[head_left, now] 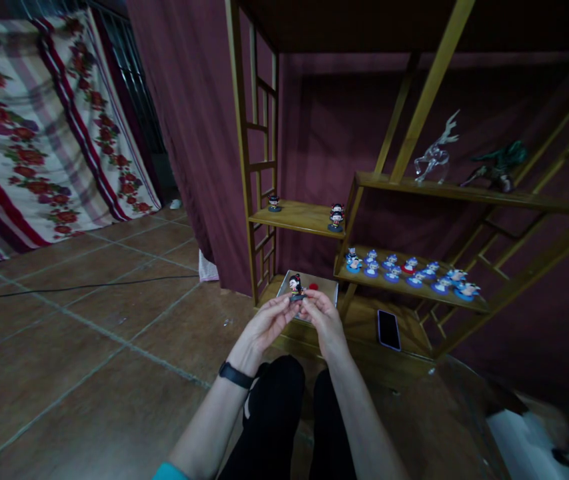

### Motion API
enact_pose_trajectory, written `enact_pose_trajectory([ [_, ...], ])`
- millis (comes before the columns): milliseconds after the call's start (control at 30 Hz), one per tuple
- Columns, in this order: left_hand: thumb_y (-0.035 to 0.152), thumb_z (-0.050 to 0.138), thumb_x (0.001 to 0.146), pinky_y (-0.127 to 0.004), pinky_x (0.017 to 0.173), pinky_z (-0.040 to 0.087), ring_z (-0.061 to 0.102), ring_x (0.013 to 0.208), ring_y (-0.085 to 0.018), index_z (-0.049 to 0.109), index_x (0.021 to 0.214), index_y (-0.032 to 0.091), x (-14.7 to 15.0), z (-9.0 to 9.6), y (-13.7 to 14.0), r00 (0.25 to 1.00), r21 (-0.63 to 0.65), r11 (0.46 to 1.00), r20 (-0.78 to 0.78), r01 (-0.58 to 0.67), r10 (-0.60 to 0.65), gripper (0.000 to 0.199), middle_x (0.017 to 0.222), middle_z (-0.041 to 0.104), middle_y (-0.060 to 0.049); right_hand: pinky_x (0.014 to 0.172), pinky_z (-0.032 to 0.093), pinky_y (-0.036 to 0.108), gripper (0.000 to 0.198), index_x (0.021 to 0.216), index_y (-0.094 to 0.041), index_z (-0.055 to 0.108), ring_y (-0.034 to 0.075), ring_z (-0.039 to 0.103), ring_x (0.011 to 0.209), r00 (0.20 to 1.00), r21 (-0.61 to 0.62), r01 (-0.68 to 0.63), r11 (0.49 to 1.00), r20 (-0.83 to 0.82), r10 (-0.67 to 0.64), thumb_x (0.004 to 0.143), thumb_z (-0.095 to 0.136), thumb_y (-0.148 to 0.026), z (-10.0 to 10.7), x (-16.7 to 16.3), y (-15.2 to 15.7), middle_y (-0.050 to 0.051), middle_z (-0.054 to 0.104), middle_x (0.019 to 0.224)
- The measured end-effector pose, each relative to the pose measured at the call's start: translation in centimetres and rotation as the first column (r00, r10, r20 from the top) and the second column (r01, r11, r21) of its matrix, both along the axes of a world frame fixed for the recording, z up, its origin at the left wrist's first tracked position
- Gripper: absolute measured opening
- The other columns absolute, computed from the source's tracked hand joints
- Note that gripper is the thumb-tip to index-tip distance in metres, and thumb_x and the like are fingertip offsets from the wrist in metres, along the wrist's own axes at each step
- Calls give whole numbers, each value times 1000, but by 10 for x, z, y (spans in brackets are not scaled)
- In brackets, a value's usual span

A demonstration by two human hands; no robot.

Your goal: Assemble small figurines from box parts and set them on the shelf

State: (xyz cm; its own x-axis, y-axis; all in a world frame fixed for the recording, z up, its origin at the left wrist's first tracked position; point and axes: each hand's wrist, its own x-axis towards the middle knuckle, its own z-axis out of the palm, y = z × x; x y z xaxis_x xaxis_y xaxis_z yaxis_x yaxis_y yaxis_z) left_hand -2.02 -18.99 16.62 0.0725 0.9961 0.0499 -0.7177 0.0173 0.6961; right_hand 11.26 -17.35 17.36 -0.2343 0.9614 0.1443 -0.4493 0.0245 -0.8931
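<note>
Both hands meet in front of me over my knees. My left hand [264, 325] and my right hand [325, 317] pinch a small figurine [295, 287] with black hair and a dark base between their fingertips. A black band sits on my left wrist. Just beyond the hands lies an open box [327, 288] with something red inside, on the lowest board of a wooden shelf unit [309, 217].
Several blue and white figurines [409, 271] line a low shelf to the right. Two dark figurines [335, 217] stand on the middle shelf. A phone [389, 329] lies on the bottom board. A glass deer [434, 157] stands higher up. A cable [79, 287] crosses the tiled floor at left.
</note>
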Motion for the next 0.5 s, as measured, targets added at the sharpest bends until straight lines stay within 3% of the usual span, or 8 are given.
enact_pose_trajectory([
  [500, 14, 49, 82, -25, 88, 47, 63, 91, -15, 62, 95, 10, -4, 2, -6, 983, -9, 999, 179, 32, -30, 19, 96, 66, -11, 66, 48, 24, 24, 95, -21, 61, 14, 59, 76, 993, 185, -15, 983, 116, -7, 74, 59, -32, 19, -2, -14, 2, 64, 85],
])
